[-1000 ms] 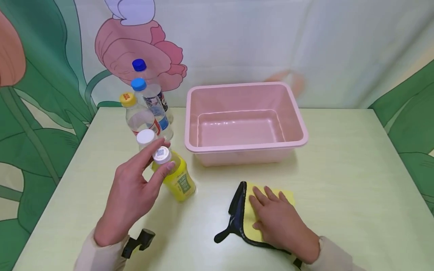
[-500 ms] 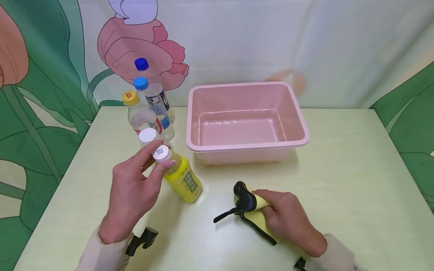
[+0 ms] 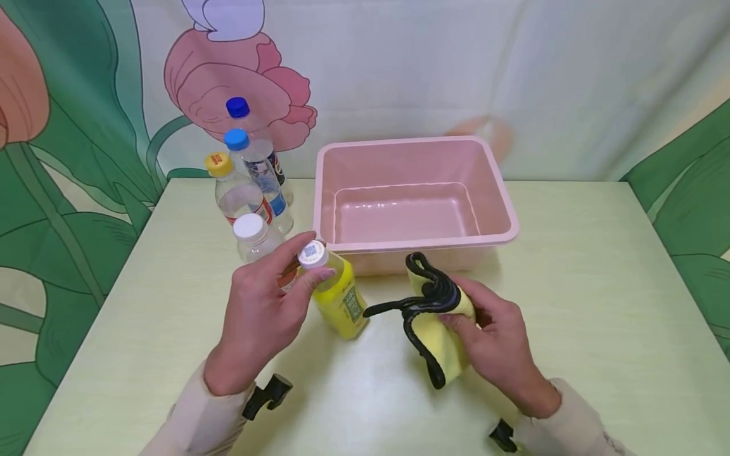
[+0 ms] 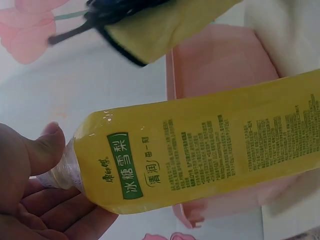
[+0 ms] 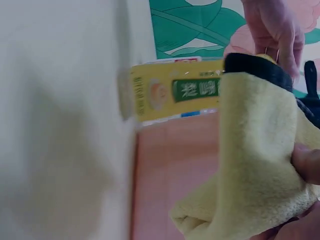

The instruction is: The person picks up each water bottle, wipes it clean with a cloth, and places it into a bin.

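My left hand (image 3: 265, 310) grips a bottle with a yellow label (image 3: 342, 304) by its neck, just below the white cap (image 3: 312, 253). Tilted, the bottle leans with its base toward the right; the left wrist view shows its label (image 4: 200, 155) with a green patch. On the right, my right hand (image 3: 499, 329) pinches a bunched yellow cloth (image 3: 439, 345) with black trim and a hanging loop. The cloth is held up in front of the pink basin, its loop end close to the bottle's side. In the right wrist view the folded cloth (image 5: 260, 140) partly hides the bottle.
A pink basin (image 3: 416, 244) stands at the back middle of the table. Left of it, several bottles stand in a row, with blue, yellow (image 3: 219, 164) and white caps (image 3: 249, 227). A printed curtain (image 3: 393, 69) hangs behind the table.
My right hand went from lying flat on the spread cloth to gathering and lifting it toward the bottle. My left hand has carried the bottle to the right, away from the other bottles.
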Motion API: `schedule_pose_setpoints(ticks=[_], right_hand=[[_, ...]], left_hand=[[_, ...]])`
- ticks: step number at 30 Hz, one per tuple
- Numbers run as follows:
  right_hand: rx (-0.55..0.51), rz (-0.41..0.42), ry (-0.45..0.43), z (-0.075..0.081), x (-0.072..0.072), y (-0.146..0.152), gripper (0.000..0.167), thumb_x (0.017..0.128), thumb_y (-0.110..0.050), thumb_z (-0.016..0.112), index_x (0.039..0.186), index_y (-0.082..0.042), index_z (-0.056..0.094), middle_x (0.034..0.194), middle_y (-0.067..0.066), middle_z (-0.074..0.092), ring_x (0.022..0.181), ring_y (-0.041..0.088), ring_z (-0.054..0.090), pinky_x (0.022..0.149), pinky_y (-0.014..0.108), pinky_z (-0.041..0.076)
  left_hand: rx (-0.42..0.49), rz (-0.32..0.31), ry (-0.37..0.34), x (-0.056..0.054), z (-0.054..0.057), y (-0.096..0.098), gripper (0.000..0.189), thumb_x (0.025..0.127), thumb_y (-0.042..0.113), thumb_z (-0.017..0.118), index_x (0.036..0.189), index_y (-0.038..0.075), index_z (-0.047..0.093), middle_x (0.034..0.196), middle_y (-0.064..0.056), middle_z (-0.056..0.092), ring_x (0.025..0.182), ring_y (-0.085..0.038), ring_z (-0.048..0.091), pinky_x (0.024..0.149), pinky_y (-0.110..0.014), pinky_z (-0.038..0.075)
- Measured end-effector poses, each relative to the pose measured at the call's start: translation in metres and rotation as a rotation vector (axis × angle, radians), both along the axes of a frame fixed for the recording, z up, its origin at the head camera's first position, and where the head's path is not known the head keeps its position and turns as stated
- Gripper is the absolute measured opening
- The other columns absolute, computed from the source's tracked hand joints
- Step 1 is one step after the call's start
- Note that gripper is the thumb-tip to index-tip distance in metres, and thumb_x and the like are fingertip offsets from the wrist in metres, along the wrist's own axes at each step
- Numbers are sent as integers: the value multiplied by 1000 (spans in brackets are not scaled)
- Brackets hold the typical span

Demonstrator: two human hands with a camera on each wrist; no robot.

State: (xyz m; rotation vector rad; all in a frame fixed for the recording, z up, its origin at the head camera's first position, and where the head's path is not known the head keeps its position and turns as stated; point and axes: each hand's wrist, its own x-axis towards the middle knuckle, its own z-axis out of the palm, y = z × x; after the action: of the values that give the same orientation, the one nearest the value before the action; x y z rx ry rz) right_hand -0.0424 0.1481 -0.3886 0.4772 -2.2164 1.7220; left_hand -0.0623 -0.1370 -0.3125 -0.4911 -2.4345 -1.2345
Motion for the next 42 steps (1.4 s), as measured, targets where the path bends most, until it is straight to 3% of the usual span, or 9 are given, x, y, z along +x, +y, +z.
schedule_pose_setpoints(ticks=[4, 11, 18, 24, 30, 32, 35, 38, 42], right_hand=[[-38, -17, 79, 13, -5, -7, 57, 78, 22, 75, 131, 1, 68, 122, -10, 73, 96, 3, 69, 79, 15, 59], [-15, -20, 202, 30, -11, -22, 55, 82, 17, 74, 134, 0, 66, 122, 17, 75, 102, 4, 69, 85, 15, 58], [109, -56, 326, 38, -15, -30, 53, 83, 13, 75, 133, 1, 65, 121, 20, 75, 106, 13, 70, 95, 16, 54], [153, -44, 326, 38, -17, -27, 57, 83, 9, 75, 138, 2, 61, 125, 20, 73, 117, 18, 70, 108, 19, 51], [235, 18, 236, 35, -16, -19, 69, 86, 4, 77, 149, 0, 51, 142, 18, 65, 132, 24, 64, 119, 24, 44], [295, 28, 213, 35, -15, -16, 71, 87, 3, 76, 152, -3, 48, 144, 16, 65, 127, 24, 66, 115, 25, 48], [389, 36, 193, 35, -13, -12, 73, 89, 1, 75, 155, -6, 45, 136, 13, 69, 98, 18, 68, 92, 26, 57], [458, 44, 185, 36, -11, -8, 71, 91, 0, 74, 155, -8, 45, 126, 11, 73, 80, 12, 59, 73, 30, 55], [496, 58, 200, 35, -8, -5, 66, 92, -3, 75, 152, -6, 48, 128, 11, 74, 91, 15, 69, 81, 37, 62]], left_hand=[[-4, -43, 16, -7, -1, 14, 51, 86, 7, 83, 133, -6, 65, 122, -19, 76, 116, -33, 74, 96, -42, 60], [-33, -101, 81, -13, -2, 37, 47, 86, 15, 83, 127, -3, 68, 111, -15, 80, 107, -30, 78, 91, -40, 63], [47, -185, 103, -14, -7, 52, 40, 91, 10, 80, 127, -1, 68, 114, -14, 79, 107, -25, 78, 94, -40, 63], [43, -185, 75, -12, -11, 59, 44, 87, -3, 76, 130, 1, 67, 117, -14, 79, 107, -24, 78, 91, -41, 64], [4, -210, 31, -10, -11, 66, 50, 85, -2, 79, 133, 5, 66, 118, -10, 79, 106, -21, 77, 95, -40, 63], [-20, -220, 28, -8, -10, 67, 50, 84, -3, 77, 132, 6, 66, 118, -8, 79, 102, -20, 76, 95, -39, 63], [-46, -232, 46, -7, -9, 69, 50, 81, -5, 75, 129, 7, 67, 114, -7, 79, 94, -18, 74, 87, -39, 63], [-69, -234, 63, -5, -8, 71, 46, 84, -3, 75, 128, 6, 67, 112, -7, 79, 91, -17, 74, 83, -38, 63], [-104, -193, 78, -3, -9, 75, 34, 92, 12, 77, 125, 4, 67, 109, -9, 80, 93, -19, 76, 84, -38, 64]])
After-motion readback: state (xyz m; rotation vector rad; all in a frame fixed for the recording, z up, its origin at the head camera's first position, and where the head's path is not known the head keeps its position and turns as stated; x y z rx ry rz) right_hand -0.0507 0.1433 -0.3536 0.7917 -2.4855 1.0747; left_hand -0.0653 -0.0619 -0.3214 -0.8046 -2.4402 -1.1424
